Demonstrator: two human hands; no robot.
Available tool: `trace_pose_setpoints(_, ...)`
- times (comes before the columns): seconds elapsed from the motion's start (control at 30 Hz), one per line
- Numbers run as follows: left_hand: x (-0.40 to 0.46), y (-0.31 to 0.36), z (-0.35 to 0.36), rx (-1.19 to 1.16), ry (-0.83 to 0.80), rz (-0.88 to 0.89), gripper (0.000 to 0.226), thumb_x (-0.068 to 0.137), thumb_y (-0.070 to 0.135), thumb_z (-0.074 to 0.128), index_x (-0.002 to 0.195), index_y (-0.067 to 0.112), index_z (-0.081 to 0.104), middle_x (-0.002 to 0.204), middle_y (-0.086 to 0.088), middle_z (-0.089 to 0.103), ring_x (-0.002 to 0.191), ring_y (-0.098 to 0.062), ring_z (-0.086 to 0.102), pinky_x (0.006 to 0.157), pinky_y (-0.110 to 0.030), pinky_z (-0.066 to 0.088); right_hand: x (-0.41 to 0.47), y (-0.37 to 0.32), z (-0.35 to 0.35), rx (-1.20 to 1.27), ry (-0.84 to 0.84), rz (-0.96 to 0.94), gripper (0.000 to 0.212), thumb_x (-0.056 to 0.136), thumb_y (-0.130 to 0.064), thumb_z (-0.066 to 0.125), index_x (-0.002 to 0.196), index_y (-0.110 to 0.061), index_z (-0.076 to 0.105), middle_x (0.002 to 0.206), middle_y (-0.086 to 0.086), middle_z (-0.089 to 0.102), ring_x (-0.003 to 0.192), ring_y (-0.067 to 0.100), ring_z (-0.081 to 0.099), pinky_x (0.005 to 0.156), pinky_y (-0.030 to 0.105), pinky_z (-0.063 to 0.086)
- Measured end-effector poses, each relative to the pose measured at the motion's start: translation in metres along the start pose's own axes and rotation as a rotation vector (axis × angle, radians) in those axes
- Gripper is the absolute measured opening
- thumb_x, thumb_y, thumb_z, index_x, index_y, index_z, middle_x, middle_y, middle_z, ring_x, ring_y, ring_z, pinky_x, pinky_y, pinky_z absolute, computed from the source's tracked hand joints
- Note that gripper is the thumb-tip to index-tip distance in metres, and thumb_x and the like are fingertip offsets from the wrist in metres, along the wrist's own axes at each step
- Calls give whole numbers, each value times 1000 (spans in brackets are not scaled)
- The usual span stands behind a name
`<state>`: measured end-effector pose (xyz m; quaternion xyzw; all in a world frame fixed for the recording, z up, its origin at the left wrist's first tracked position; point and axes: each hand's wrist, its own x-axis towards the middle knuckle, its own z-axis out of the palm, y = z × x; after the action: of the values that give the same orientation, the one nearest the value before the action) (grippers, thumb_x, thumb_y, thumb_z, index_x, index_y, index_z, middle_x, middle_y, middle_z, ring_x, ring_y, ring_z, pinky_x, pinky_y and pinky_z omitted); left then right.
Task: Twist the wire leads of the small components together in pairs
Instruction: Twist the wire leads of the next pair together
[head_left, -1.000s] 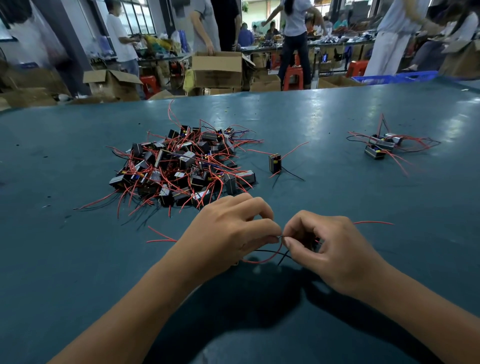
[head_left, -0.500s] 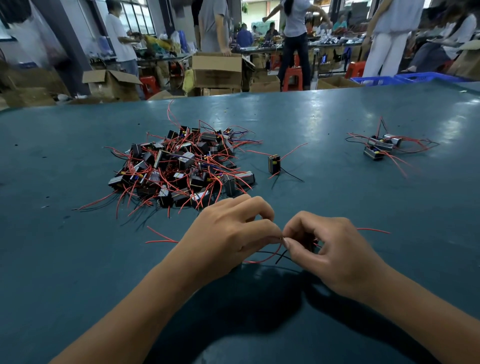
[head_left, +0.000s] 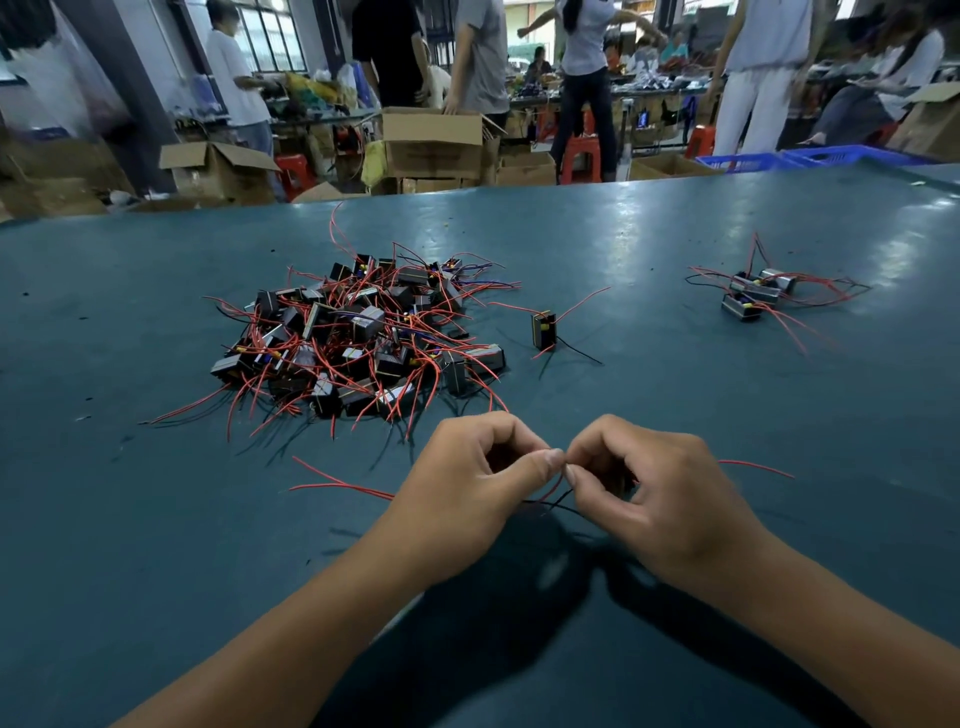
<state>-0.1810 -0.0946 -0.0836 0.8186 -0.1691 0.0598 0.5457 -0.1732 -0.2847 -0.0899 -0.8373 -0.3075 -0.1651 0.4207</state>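
The wire leads (head_left: 563, 465) are clamped in the grip where left hand (head_left: 467, 499) and right hand (head_left: 660, 499) meet fingertip to fingertip, low over the desk (head_left: 156, 519). The twist looks under way; next, more rolling turns. Beyond the grip lies the pile (head_left: 358, 332). Since half a second ago the hands have barely shifted.

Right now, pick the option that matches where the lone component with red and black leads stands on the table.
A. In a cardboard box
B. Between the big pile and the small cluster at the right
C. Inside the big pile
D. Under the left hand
B: the lone component stands apart on the table, just right of the big pile and well left of the small cluster.
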Motion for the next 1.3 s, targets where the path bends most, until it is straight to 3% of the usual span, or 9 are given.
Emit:
trace_pose_setpoints(0.13,-2,2,2,51,68,63,9,89,17,75,80,19,75,73,5,64,60,1,50,59,-12,39,1,2,1,68,35,91,19,86,-11,70,76,-23,60,62,-10,60,54,6,53,52,12,38)
trace_pose_setpoints(0.37,0,-2,-6,34,-8,85,12,90,20,70,95,24,80,86,0,68,64,-1,53,63,-8,37,3,1,-2,131,85,180,17,85,-11,70,73,-21,62,58,-3,59,49,3,44,49,12,34)
trace_pose_setpoints(0.5,4,-7,-13,289,-64,120,14,92,15,70,101,24,77,86,19,66,78,0,58,70,-9,38,3,1,-5,143,47,185,18,85,-13,70,72,-23,62,57,-5,58,50,3,45,50,15,36)
trace_pose_setpoints(0.63,3,-14,-11,540,-236,144,15,94,29,68,107,31,75,79,28,56,85,2,50,84,-23,38,2,2,-6,138,0,160,21,85,-9,70,71,-22,61,54,-13,55,48,3,44,50,14,36)
trace_pose_setpoints(0.8,7,-16,-15,533,-274,175,11,95,24,66,104,23,74,90,10,68,83,-4,55,80,-29,44,2,3,-10,112,-21,132,18,86,-12,70,73,-22,62,59,-5,61,51,5,47,52,15,38)
trace_pose_setpoints(0.9,8,-19,-15,446,-168,95,9,98,21,61,97,20,70,80,14,63,77,-5,56,74,-27,48,3,3,-14,145,-65,120,14,87,-20,70,75,-21,63,64,3,63,54,17,52,54,30,45)
trace_pose_setpoints(0.97,7,-21,-14,420,-131,58,10,100,22,58,93,22,66,76,13,62,73,-10,56,71,-34,48,3,3,-17,146,-78,97,14,86,-27,66,74,-21,65,66,3,63,57,18,54,58,35,45)
trace_pose_setpoints(1.1,5,-21,-10,418,-130,14,10,101,25,54,93,25,60,76,4,64,72,-17,58,71,-43,48,6,4,-18,101,-65,53,14,87,-26,63,72,-25,65,82,-2,66,75,20,60,68,30,46)
trace_pose_setpoints(1.3,5,-21,-6,451,-121,29,10,100,25,54,91,25,58,73,3,64,69,-16,58,68,-42,48,9,14,-19,25,-98,156,14,97,-22,58,91,-28,69,87,-16,69,81,9,63,73,18,47)
